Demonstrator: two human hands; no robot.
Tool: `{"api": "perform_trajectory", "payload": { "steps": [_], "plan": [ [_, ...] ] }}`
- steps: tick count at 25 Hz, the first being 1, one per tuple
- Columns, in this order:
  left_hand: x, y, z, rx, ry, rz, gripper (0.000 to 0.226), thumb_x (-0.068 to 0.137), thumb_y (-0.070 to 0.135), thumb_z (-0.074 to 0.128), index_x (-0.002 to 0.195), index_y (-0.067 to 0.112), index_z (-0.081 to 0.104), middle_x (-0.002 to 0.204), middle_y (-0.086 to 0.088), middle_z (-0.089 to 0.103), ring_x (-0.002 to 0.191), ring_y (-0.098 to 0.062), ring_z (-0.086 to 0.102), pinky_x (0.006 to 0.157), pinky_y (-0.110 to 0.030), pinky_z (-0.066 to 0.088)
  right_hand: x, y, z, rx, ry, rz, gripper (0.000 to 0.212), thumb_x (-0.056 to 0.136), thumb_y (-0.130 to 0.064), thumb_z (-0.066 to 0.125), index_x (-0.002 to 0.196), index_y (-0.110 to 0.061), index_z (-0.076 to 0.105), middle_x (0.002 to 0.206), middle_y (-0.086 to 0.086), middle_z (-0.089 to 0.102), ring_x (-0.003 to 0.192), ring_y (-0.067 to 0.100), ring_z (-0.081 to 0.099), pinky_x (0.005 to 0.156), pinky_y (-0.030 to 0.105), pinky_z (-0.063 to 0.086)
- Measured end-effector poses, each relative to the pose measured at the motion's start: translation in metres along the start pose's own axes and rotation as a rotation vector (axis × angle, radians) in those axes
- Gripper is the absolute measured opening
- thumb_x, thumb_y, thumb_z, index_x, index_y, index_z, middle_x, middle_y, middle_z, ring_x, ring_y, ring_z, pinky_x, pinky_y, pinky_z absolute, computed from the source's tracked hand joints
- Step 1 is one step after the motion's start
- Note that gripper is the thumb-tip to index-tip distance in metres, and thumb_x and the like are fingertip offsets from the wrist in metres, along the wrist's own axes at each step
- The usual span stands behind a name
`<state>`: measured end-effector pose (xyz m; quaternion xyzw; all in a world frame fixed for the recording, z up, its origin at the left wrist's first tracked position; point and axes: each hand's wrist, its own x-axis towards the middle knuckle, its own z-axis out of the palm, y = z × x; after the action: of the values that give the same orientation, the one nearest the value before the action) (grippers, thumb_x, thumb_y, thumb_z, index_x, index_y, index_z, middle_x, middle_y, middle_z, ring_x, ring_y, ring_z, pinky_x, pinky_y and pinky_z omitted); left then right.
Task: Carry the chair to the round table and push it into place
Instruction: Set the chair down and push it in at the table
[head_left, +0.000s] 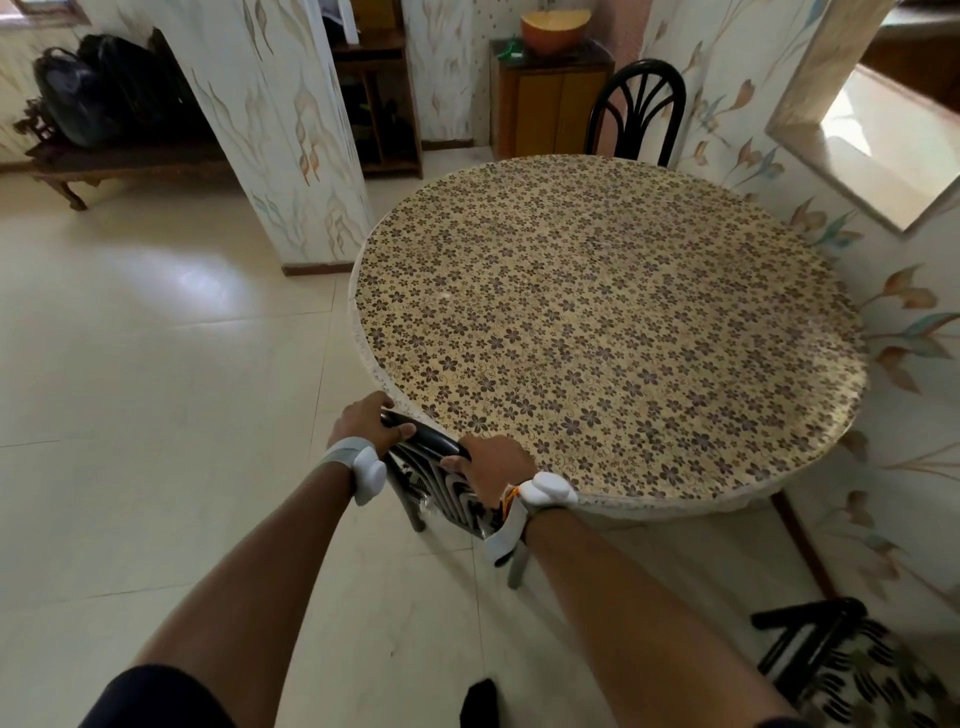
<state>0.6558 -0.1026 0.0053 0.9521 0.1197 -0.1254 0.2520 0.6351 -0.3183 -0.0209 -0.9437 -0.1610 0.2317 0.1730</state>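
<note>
A black chair (434, 442) with a curved top rail stands at the near left edge of the round table (613, 332), which wears a brown flower-patterned cover. Its seat is hidden under the tabletop; only the backrest and two rear legs show. My left hand (363, 422) grips the left end of the top rail. My right hand (493, 462) grips the rail's right end, close against the table's rim. Both wrists carry white bands.
A second black chair (640, 106) stands at the table's far side. Another dark chair or stool (826, 660) sits at the lower right by the wall. A patterned pillar (291, 156) rises left of the table. Pale tiled floor (156, 364) spreads to the left.
</note>
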Motion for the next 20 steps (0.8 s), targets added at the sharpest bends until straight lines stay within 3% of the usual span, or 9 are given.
{"api": "perform_trajectory", "payload": {
  "steps": [4,6,8,9,11,12,14,16,20],
  "plan": [
    [-0.026,0.024,0.007,0.229,0.035,0.031,0.036,0.089,0.037,0.067,0.114,0.012,0.060,0.117,-0.018,0.062,0.105,-0.040,0.060,0.086,-0.047,0.051,-0.041,0.021,0.000,0.022,-0.008,-0.056,0.044,0.105,-0.047,0.052,0.139,-0.019,0.056,0.119,0.011,0.070,0.103,0.034,0.067,0.090,0.040,0.055],
    [-0.042,0.042,0.013,0.323,0.039,0.034,0.028,0.093,0.031,0.058,0.115,0.014,0.058,0.120,-0.017,0.059,0.111,-0.040,0.057,0.091,-0.050,0.049,-0.068,0.038,-0.003,0.004,-0.064,-0.032,0.044,0.107,-0.043,0.050,0.138,-0.013,0.059,0.125,0.013,0.068,0.108,0.034,0.065,0.091,0.037,0.049],
    [-0.063,0.070,0.026,0.373,0.011,0.064,0.027,0.090,0.024,0.055,0.116,0.016,0.060,0.119,-0.015,0.060,0.114,-0.039,0.055,0.094,-0.050,0.049,-0.100,0.063,-0.002,-0.006,-0.087,0.011,0.040,0.108,-0.043,0.050,0.125,-0.010,0.064,0.112,0.011,0.069,0.097,0.030,0.065,0.082,0.034,0.043],
    [-0.071,0.085,0.034,0.369,-0.021,0.100,0.029,0.089,0.023,0.055,0.116,0.016,0.061,0.119,-0.013,0.063,0.113,-0.037,0.056,0.093,-0.049,0.050,-0.115,0.078,0.001,-0.006,-0.079,0.056,0.038,0.107,-0.043,0.050,0.112,-0.008,0.066,0.099,0.010,0.067,0.081,0.025,0.062,0.075,0.032,0.038],
    [-0.099,0.124,0.061,0.292,-0.106,0.177,0.030,0.088,0.021,0.057,0.117,0.016,0.064,0.120,-0.012,0.067,0.108,-0.034,0.061,0.090,-0.045,0.053,-0.152,0.111,0.005,0.000,-0.055,0.106,0.039,0.107,-0.043,0.051,0.094,-0.008,0.060,0.080,0.008,0.057,0.060,0.018,0.044,0.069,0.030,0.033],
    [-0.115,0.145,0.080,0.254,-0.145,0.217,0.030,0.089,0.021,0.057,0.117,0.015,0.065,0.121,-0.012,0.067,0.107,-0.033,0.062,0.089,-0.042,0.053,-0.172,0.132,0.007,-0.020,-0.065,0.126,0.038,0.107,-0.042,0.052,0.096,-0.008,0.063,0.085,0.010,0.061,0.064,0.021,0.048,0.069,0.030,0.035],
    [-0.152,0.185,0.121,0.208,-0.222,0.281,0.029,0.090,0.020,0.058,0.116,0.013,0.066,0.123,-0.012,0.067,0.106,-0.033,0.063,0.086,-0.038,0.052,-0.209,0.173,0.014,-0.027,-0.090,0.170,0.039,0.105,-0.040,0.055,0.121,-0.008,0.070,0.114,0.011,0.070,0.097,0.029,0.065,0.080,0.034,0.045],
    [-0.201,0.231,0.175,0.196,-0.288,0.341,0.027,0.091,0.019,0.057,0.114,0.012,0.068,0.121,-0.013,0.067,0.104,-0.033,0.064,0.083,-0.037,0.052,-0.259,0.223,0.026,0.007,-0.040,0.217,0.044,0.103,-0.042,0.058,0.131,-0.010,0.068,0.130,0.012,0.069,0.120,0.032,0.065,0.096,0.039,0.049],
    [-0.309,0.311,0.280,0.229,-0.422,0.465,0.028,0.093,0.020,0.056,0.113,0.008,0.070,0.117,-0.014,0.070,0.105,-0.033,0.064,0.083,-0.034,0.049,-0.388,0.312,0.054,-0.011,-0.077,0.350,0.048,0.107,-0.046,0.046,0.128,-0.009,0.067,0.132,0.014,0.068,0.120,0.032,0.064,0.091,0.034,0.045]
  ]
}}
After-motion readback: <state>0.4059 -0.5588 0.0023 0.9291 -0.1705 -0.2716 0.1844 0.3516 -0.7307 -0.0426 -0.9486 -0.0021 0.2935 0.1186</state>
